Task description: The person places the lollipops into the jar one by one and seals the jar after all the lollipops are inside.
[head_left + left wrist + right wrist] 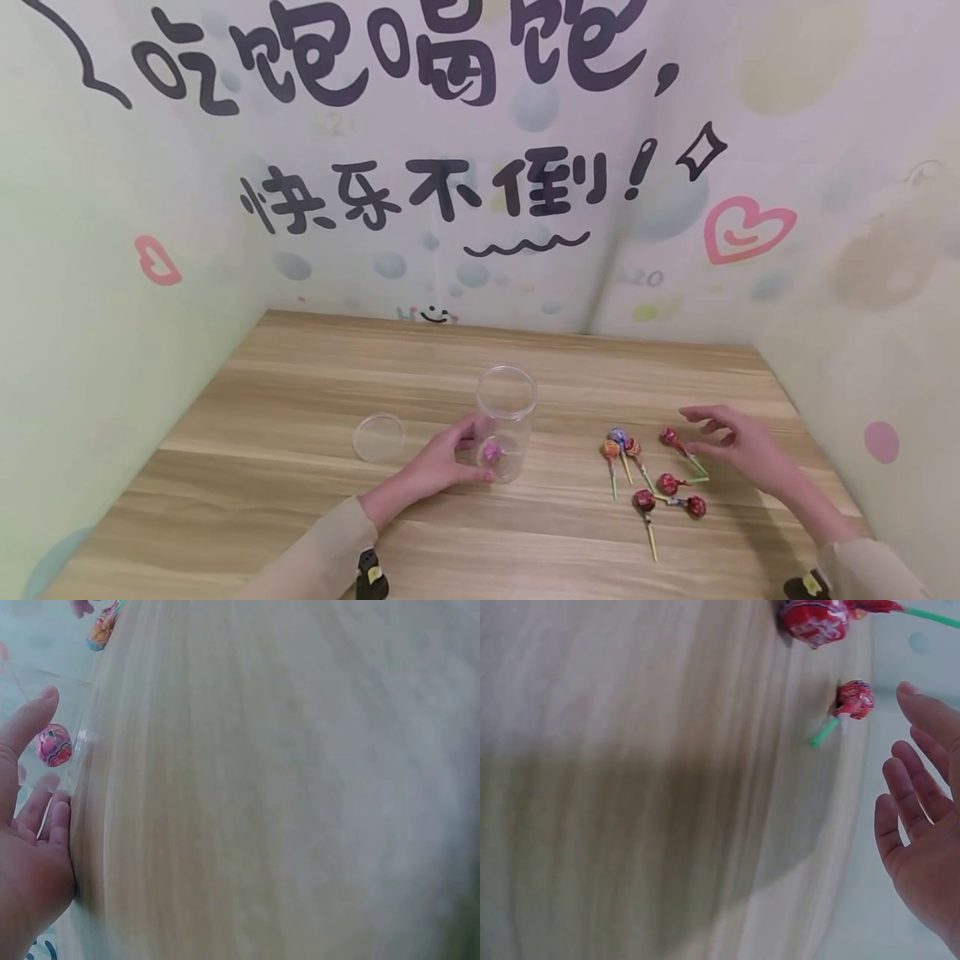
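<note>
A clear plastic jar (507, 404) stands upright on the table, its mouth uncovered. My left hand (442, 461) grips it low down, with fingers and thumb on opposite sides. Inside the jar, at the bottom, lies a pink-wrapped lollipop (55, 745). Over on the right, my right hand (738, 446) hovers with loosely bent fingers and holds nothing. Nearest to it is a red lollipop (854, 700) with a green stick, and another red lollipop (668, 483) lies a little closer to me. A round clear lid (378, 437) lies flat left of the jar.
Between jar and right hand lie more lollipops: an orange one (611, 449), a blue one (617, 434) and several dark red ones, such as this lollipop (643, 500). The wooden table (300, 375) meets walls (375, 275) at its back and sides.
</note>
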Tool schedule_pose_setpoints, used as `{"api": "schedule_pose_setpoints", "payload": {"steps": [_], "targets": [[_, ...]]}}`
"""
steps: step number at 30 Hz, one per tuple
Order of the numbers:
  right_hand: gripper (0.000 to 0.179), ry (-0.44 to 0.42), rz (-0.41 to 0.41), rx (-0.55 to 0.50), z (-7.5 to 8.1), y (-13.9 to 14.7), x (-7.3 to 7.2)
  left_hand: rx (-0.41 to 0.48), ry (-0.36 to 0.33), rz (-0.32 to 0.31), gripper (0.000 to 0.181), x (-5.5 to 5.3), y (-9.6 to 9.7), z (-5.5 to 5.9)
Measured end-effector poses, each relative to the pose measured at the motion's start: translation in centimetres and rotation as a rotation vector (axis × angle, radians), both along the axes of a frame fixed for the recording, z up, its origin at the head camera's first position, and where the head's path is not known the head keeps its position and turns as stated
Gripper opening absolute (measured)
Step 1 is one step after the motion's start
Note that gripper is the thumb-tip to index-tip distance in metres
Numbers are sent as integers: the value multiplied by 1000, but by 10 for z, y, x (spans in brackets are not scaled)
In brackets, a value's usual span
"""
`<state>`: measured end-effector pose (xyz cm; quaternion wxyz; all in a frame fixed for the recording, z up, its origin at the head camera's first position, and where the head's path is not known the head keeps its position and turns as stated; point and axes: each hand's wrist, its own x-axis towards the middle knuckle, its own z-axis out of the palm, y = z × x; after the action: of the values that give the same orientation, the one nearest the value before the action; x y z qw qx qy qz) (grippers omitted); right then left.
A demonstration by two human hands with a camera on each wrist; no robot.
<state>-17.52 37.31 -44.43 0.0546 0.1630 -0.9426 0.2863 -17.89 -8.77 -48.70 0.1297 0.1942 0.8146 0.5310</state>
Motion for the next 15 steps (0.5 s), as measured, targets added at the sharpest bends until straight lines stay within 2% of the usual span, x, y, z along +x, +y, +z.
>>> {"api": "schedule_pose_setpoints", "payload": {"steps": [4,10,15], "targets": [[51,-8,19,1,-8,2,2,0,-4,-1,83,0,0,0],[60,-92,29,17,-18,6,1,4,-2,1,83,-1,-1,-1],[57,-99,44,50,-23,5,0,4,-1,2,84,0,-1,-2]]}}
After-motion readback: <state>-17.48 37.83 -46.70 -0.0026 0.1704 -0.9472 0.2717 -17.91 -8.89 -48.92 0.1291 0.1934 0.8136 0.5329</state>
